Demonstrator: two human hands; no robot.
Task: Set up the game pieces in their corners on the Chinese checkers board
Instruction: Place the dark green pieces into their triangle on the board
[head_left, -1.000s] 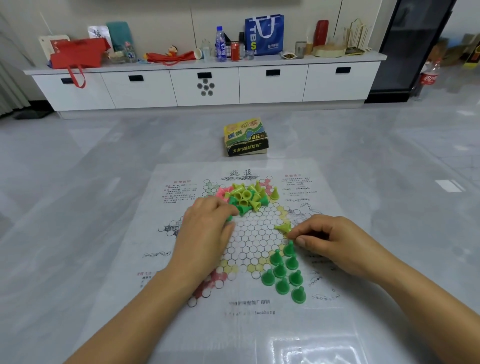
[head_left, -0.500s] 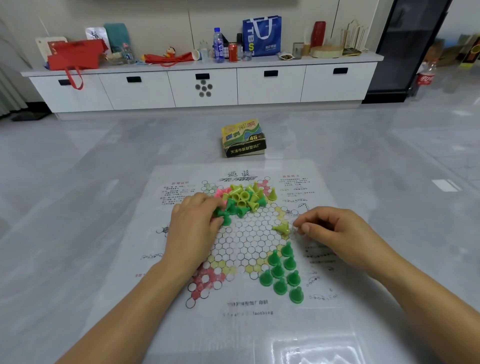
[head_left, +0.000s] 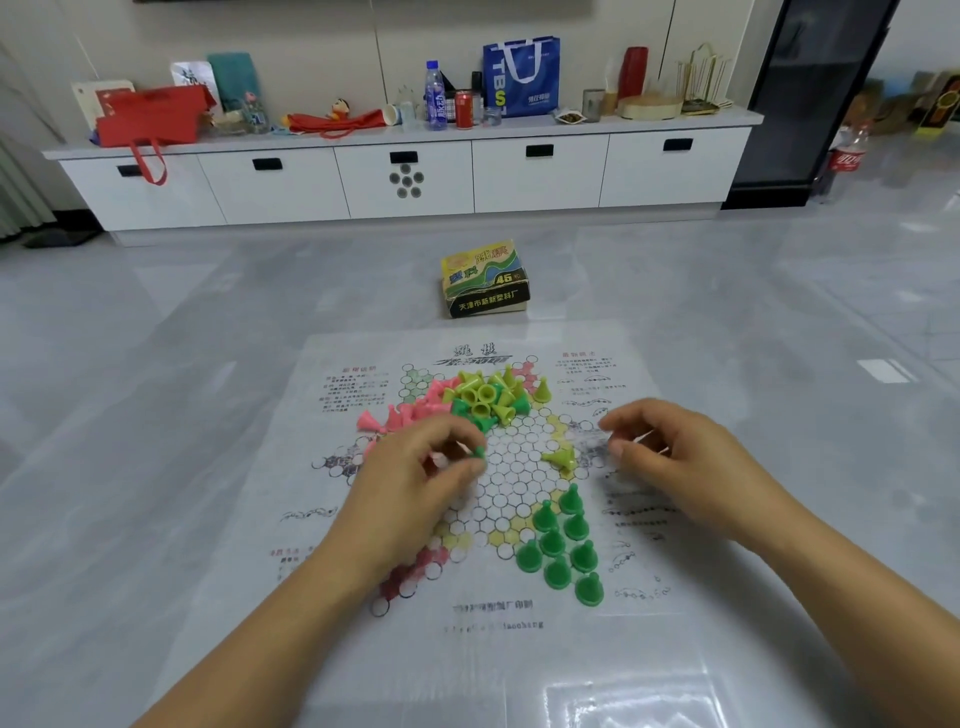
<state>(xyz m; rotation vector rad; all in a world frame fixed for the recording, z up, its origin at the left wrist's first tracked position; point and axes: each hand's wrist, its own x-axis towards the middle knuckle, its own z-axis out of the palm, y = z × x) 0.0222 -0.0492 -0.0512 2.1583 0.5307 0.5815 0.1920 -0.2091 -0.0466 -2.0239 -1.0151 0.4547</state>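
Note:
The paper Chinese checkers board (head_left: 498, 493) lies on the floor in front of me. A mixed pile of yellow, green and pink pieces (head_left: 483, 397) sits at its far side. Several green pieces (head_left: 563, 545) stand in the near right corner. One yellow piece (head_left: 561, 460) lies tipped over at the right corner. My left hand (head_left: 421, 478) hovers over the board's left half and pinches a green piece (head_left: 479, 451) between thumb and fingers. My right hand (head_left: 670, 452) hangs just right of the yellow piece, fingers loosely curled, holding nothing.
The game's cardboard box (head_left: 485, 280) stands on the grey tile floor just beyond the board. A long white cabinet (head_left: 410, 176) with bags, bottles and cans on top runs along the far wall. A cola bottle (head_left: 847, 156) stands at far right.
My left hand has pulled back from the pile towards me with a green piece in its fingers. My right hand has let go of the yellow piece and moved slightly right.

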